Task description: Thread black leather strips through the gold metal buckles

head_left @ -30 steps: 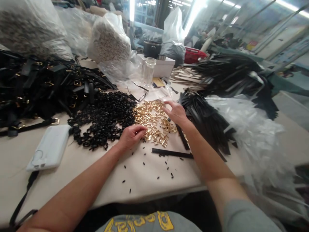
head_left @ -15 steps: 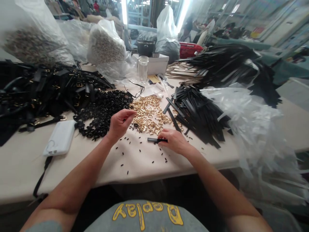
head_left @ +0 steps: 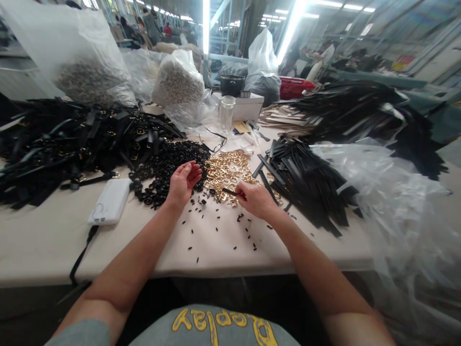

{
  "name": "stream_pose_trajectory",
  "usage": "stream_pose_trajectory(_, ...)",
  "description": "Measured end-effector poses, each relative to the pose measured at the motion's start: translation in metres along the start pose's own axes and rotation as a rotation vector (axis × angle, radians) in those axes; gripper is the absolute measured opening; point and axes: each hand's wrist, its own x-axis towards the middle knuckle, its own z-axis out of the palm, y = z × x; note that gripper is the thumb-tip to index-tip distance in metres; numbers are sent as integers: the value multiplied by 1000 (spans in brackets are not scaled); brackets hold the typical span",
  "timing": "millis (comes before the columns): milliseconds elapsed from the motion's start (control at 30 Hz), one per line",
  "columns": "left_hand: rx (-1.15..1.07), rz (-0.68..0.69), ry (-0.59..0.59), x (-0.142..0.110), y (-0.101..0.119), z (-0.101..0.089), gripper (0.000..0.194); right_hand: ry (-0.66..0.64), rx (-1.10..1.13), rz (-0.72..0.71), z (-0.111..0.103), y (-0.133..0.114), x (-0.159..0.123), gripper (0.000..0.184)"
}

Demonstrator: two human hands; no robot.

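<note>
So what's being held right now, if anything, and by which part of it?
The right grip holds a black strip by its right part, leaving the left end sticking out. The left grip looks loosely open, with nothing visible in it.

Two bright tube lights (head_left: 206,29), one vertical and one slanting, are glaring white at the top, their edges blooming into haze. Smaller ceiling lights (head_left: 353,7) are shining farther back. The pale table (head_left: 43,250) is receiving soft, fairly even light, while the space below its front edge is lying in deep shadow. Highlights are glinting on the gold buckles (head_left: 225,170) and whitening the clear plastic (head_left: 399,192) at right. Wide-angle distortion is stretching the forearms (head_left: 142,252) toward the lower corners. The upper right background is smearing into blur; the small black pieces (head_left: 217,229) are lacking fine detail.
</note>
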Motion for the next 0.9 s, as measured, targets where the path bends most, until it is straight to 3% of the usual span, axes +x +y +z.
stream_pose_trajectory(67,13,-63,8,0,-1,-5,35,74,112,-15,2,-7,11,13)
stream_pose_trajectory(200,182,-66,-162,-18,8,-6,42,166,376,-16,18,-16,23,16)
stream_pose_trajectory(433,338,-112,-369,-35,8,4,36,153,635,-23,34,-15,20,17)
stream_pose_trajectory(533,302,-189,-361,-37,5,7,32,128,701,-5,33,-12,17,18)
stream_pose_trajectory(700,222,-281,-238,-36,8,6,30,23,772,25,28,-7,13,30)
stream_pose_trajectory(833,205,-283,-184,-35,11,5,32,38,607,3,25,-11,9,49)
stream_pose_trajectory(900,203,-282,-185,-35,11,5,33,86,511,-39,23,-15,7,43)
